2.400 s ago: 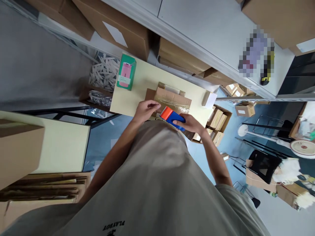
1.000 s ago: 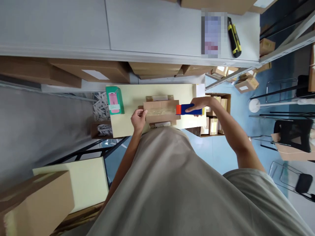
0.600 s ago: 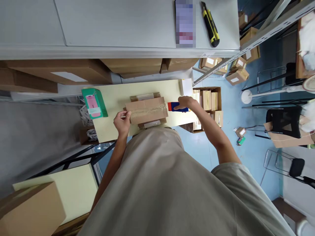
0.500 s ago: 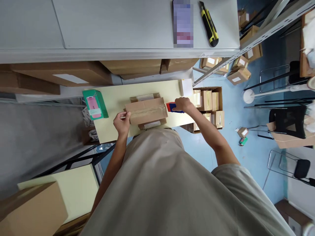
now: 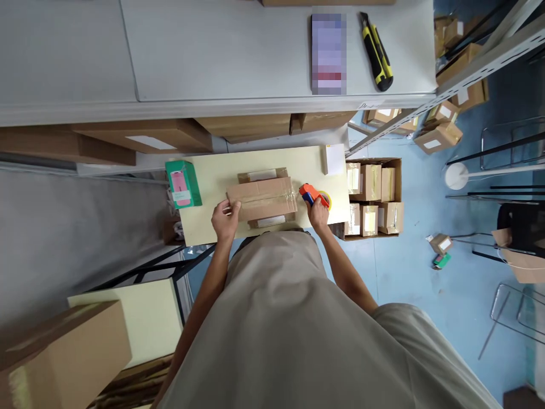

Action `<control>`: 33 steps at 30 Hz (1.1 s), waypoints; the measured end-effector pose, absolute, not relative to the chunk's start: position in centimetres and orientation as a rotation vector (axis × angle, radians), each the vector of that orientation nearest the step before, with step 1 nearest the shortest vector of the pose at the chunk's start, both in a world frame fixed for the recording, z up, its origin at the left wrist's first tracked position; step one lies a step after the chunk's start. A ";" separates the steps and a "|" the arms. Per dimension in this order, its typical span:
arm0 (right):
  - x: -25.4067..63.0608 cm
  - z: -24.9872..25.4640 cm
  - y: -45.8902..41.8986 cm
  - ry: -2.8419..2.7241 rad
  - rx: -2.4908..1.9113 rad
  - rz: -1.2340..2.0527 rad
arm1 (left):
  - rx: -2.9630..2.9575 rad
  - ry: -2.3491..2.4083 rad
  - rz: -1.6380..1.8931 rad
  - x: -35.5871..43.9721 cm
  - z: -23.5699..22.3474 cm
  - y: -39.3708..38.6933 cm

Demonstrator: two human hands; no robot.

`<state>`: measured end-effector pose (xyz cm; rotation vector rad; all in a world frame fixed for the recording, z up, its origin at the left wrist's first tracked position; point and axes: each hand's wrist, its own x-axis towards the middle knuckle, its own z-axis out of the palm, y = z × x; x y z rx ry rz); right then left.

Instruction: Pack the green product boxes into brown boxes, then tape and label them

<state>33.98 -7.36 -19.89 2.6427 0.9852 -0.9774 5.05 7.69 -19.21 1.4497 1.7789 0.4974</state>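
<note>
A cardboard box [image 5: 264,199] lies on the cream table, clear tape running along its top and flaps with pale labels sticking out at its front and back. My left hand [image 5: 225,220] is closed on the box's left end, thumb on top and fingers curled at the edge. Just off the right end, my right hand [image 5: 318,215] grips an orange and blue tape dispenser [image 5: 310,192]. A yellow-rimmed tape roll shows at the dispenser's right side. The dispenser is tilted, its orange front towards the box; whether tape stretches between them is hard to tell.
A green box with a pink picture [image 5: 183,184] stands at the table's left end, a small white box [image 5: 334,159] at its back right. A carton of packed boxes [image 5: 374,199] sits beyond the right edge. The shelf [image 5: 221,57] above holds a box cutter [image 5: 377,54] and a blurred-out phone-like item.
The tape dispenser came from in front of me to the box's right side, then turned so its orange side and tape roll show. My left hand stays at the box's left end.
</note>
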 end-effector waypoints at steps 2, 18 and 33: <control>33.6 -20.4 -7.5 0.972 2.659 -0.989 | 1.439 1.782 0.499 5.2 -19.2 7.7; 31.9 -9.0 -0.2 1.884 3.282 -0.150 | 1.970 1.191 0.991 12.6 -6.0 9.0; 33.7 1.5 24.6 2.269 2.681 -0.018 | 1.802 0.936 1.121 21.6 -2.2 18.4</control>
